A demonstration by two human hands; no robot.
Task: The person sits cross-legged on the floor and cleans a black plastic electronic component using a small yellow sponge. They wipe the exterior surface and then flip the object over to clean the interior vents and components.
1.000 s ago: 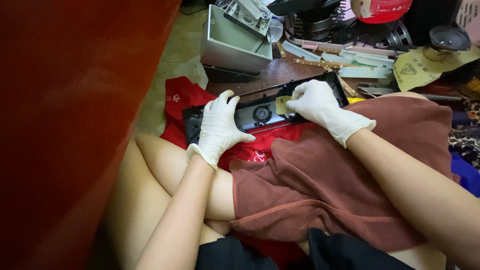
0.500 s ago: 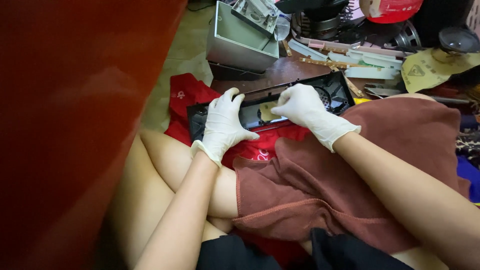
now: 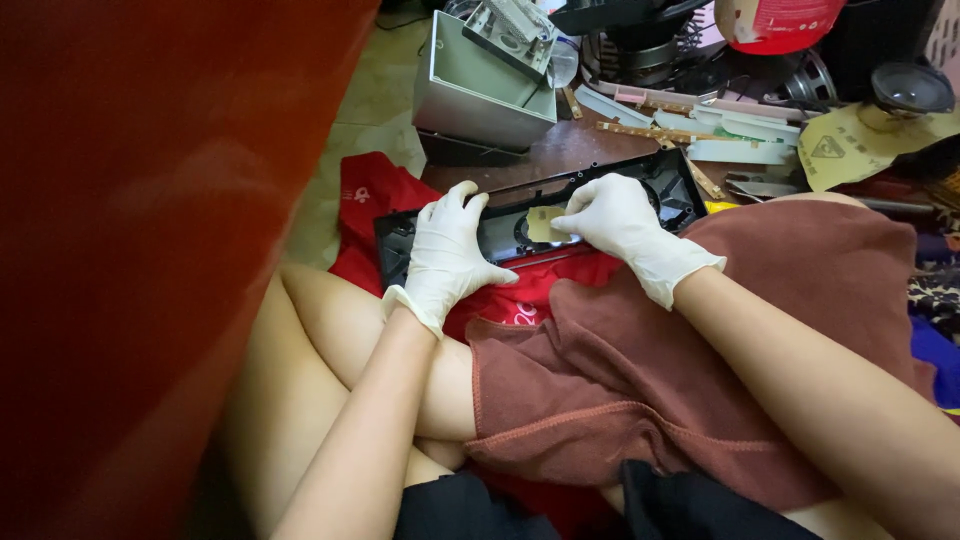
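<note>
A big red-orange wall (image 3: pixel 150 250) fills the whole left side of your view. You sit with your legs crossed, and a brown towel (image 3: pixel 640 380) lies over your lap, with a red cloth (image 3: pixel 370 200) spread under it and out past your knee.

On that red cloth, just past your knees, lies the long black plastic panel (image 3: pixel 500 225) — a flat frame with round holes in it, like the front of a speaker box. Both your hands wear white gloves. Your left hand (image 3: pixel 450 255) lies on the left part of the panel with fingers spread, pressing it down to keep it steady. Your right hand (image 3: pixel 615 220) is closed on a small tan piece of sandpaper (image 3: pixel 545 222), pinching it against the panel by one of the round holes.

So it looks like you are rubbing the panel smooth, in the middle of that job. The next bit asks for short, gentle strokes while the left hand holds firm, so the thin frame does not slide or bend.

Farther off on the floor you have a grey metal box (image 3: pixel 485 85), a loose round speaker (image 3: pixel 905 90) and a larger tan sheet of sandpaper (image 3: pixel 850 150) among small strips and parts.
</note>
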